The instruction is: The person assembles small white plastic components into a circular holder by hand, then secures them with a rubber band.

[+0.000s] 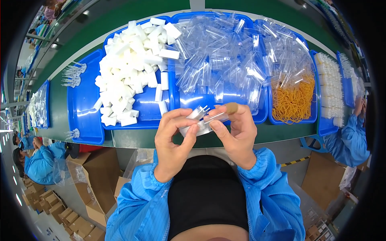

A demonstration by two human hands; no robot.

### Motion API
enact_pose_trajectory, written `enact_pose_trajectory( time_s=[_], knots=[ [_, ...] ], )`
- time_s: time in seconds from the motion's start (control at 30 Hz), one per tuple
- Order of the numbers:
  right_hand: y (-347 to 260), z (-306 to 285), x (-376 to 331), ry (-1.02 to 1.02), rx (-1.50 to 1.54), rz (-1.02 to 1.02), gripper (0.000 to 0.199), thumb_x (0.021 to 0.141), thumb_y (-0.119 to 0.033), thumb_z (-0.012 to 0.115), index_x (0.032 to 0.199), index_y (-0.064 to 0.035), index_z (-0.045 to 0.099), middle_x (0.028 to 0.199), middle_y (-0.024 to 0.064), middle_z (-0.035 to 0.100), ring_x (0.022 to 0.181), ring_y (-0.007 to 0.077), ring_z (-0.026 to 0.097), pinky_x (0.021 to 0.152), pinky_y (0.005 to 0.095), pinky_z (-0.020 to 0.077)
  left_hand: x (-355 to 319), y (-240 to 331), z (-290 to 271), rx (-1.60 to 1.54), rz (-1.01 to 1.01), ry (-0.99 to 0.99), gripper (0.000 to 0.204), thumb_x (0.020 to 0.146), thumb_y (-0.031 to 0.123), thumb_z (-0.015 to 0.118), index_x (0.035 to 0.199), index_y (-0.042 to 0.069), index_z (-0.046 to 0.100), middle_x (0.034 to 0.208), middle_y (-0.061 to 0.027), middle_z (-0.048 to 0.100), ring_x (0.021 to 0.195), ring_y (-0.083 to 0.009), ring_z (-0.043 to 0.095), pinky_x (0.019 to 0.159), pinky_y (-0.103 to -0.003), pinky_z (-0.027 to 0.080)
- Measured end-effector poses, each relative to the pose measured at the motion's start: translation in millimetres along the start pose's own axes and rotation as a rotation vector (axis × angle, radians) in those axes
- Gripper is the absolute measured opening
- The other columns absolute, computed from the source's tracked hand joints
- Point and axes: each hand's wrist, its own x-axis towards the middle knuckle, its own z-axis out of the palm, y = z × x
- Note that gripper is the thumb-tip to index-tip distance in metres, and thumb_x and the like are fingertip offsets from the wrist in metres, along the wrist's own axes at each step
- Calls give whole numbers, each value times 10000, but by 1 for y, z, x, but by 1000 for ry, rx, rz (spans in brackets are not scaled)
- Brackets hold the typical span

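Observation:
Above the near edge of the bench, my two hands are close together. My left hand [173,138] is closed, pinching a small clear-and-white plastic piece [198,113] with two thin prongs sticking out at its tip. Between thumb and fingers, my right hand [238,134] grips a clear plastic sleeve [220,117]. A brown wrap [231,108] covers one of its fingers. The held pieces meet or overlap between my fingertips, and the fingers partly hide them. Just beyond my hands stands a blue tray [196,100] heaped with clear plastic sleeves [217,52].
White foam blocks [128,68] fill a tray at left. Further left, a blue tray [86,108] holds a few clusters of thin-pronged pieces [74,74]. Yellow rubber bands [293,98] and white parts [329,84] lie at right. Co-workers in blue [40,162] sit at both sides; cardboard boxes [100,172] stand below.

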Motion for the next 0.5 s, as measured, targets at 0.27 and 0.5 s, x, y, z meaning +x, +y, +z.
enact_pose_trajectory(
  time_s=[0.27, 0.5],
  knots=[
    [-7, -13, 9, -122, -52, 90, 299, 890, -44, 708, 1134, 15, 544, 1064, 134, 651, 985, 189, 665, 888, 316, 521, -2, 1, 4, -119, -27, 17, 209, 815, -23, 744, 1015, 18, 702, 1230, -132, 565, 1059, -220, 630, 831, -305, 538],
    [-1, -13, 9, -69, -256, -42, 285, 856, -81, 753, 1088, -11, 604, 1033, 90, 672, 982, 161, 643, 892, 311, 501, -2, 1, 2, -79, 55, 41, 261, 806, -17, 762, 1063, 18, 732, 1221, -134, 592, 1067, -225, 634, 869, -298, 524]
  ],
)
